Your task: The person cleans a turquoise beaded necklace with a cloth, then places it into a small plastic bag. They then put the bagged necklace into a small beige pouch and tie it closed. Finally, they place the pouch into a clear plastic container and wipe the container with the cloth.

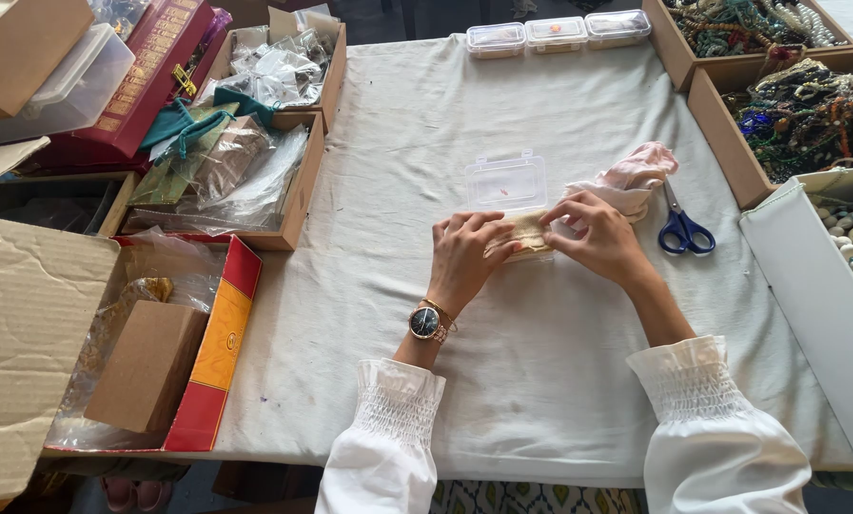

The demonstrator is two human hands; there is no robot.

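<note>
Both the left hand (462, 255) and right hand (599, 236) press curled fingers onto a beige cloth pouch (524, 231), pinning it flat just before the open clear plastic box (507, 181), scissors (681, 227) lying right of that box.

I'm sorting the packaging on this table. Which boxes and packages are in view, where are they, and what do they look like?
Clear hinged plastic case: table centre, lid open, under both hands.
Three clear lidded boxes: far edge, in a row.
Red and yellow box: near left, open, holding a brown carton.
Dark red box with gold print: far left, long and flat.
Cardboard trays of beads: right side.
</note>
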